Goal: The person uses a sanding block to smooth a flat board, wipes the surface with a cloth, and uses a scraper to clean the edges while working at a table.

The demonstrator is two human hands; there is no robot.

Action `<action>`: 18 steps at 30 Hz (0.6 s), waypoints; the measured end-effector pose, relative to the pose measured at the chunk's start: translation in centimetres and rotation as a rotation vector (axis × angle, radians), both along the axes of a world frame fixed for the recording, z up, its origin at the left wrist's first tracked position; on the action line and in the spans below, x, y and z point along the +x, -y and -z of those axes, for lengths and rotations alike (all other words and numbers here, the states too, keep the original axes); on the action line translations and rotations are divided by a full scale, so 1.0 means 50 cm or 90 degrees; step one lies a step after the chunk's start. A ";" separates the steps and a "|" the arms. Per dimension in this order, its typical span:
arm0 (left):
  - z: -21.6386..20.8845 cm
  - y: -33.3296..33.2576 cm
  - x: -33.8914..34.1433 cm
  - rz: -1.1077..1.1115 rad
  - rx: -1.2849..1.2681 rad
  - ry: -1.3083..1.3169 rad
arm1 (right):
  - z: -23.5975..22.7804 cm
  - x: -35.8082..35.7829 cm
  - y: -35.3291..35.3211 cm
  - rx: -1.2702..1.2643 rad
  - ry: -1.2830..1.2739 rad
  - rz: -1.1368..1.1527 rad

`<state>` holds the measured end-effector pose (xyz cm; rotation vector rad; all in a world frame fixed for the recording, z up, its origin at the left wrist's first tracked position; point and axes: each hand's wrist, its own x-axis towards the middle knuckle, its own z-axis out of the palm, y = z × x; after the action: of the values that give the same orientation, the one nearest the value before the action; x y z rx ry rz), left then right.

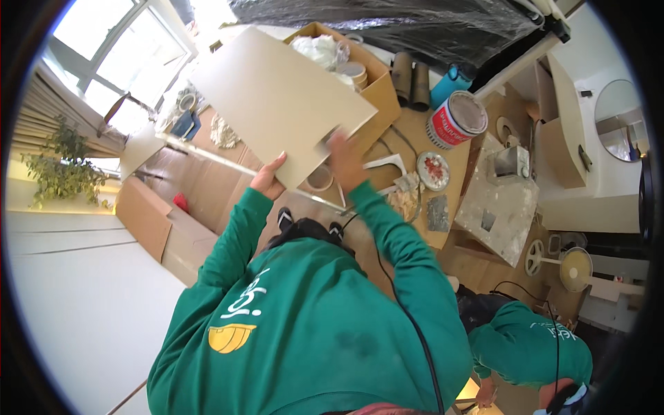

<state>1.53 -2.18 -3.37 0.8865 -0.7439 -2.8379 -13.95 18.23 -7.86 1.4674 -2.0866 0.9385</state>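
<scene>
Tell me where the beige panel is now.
The beige panel is in the head view's upper part, just left of centre, its near edge in the left hand and its right side partly hiding the cardboard box.

We reached forward, our left forearm (243,220) slanting toward one o'clock, our right forearm (386,220) toward eleven. Our left hand (267,180), at ten o'clock, gripped with its thumb (278,162) stretched toward two, the fingers hidden. Our right hand (345,162), near twelve, was raised and blurred.
</scene>
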 end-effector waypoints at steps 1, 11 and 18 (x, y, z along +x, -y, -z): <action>-0.005 -0.002 -0.006 -0.011 0.008 0.023 | -0.041 -0.046 0.002 -0.008 0.029 0.112; -0.002 -0.026 -0.041 -0.020 0.022 -0.008 | -0.031 0.027 0.014 0.118 0.026 0.006; 0.003 -0.033 -0.057 -0.019 0.008 -0.034 | 0.020 0.138 0.010 0.257 -0.101 -0.100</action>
<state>-1.32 -0.50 -3.51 0.8132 -0.7027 -2.8311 -7.06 17.74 -8.88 1.8593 -2.1502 0.4449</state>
